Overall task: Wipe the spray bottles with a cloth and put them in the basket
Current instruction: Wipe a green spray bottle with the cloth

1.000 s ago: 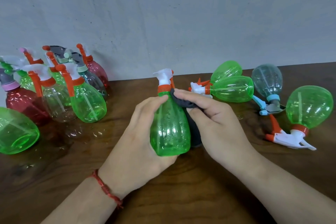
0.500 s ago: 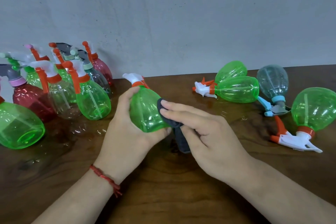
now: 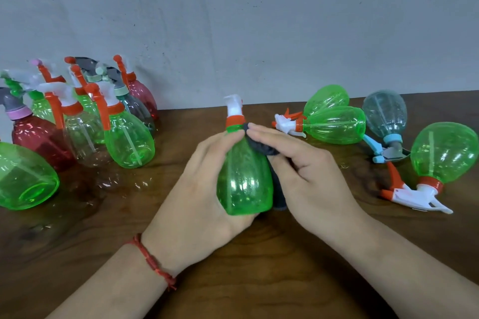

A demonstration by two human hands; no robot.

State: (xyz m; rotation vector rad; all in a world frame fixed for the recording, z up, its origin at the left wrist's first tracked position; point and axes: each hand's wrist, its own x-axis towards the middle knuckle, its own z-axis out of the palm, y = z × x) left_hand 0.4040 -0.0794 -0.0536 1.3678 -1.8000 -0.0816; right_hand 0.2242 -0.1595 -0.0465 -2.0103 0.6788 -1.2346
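Observation:
My left hand (image 3: 197,189) grips a green spray bottle (image 3: 243,179) with a white nozzle and orange collar, held upright just above the table. My right hand (image 3: 308,171) holds a dark grey cloth (image 3: 261,146) against the bottle's right shoulder, fingers stretched over the cloth and thumb under it. More of the cloth hangs behind the bottle's right side. No basket is in view.
Several upright spray bottles (image 3: 85,122), green, red and clear, cluster at the back left, with a green one lying on its side (image 3: 23,179). At the right lie several toppled bottles: two green (image 3: 334,124), one grey-blue (image 3: 386,114), one large green (image 3: 443,153). The wooden table (image 3: 233,280) meets a grey wall.
The bottle tilted left and was then brought back upright and lower. My right hand slid the cloth from the bottle's belly up to its shoulder near the collar.

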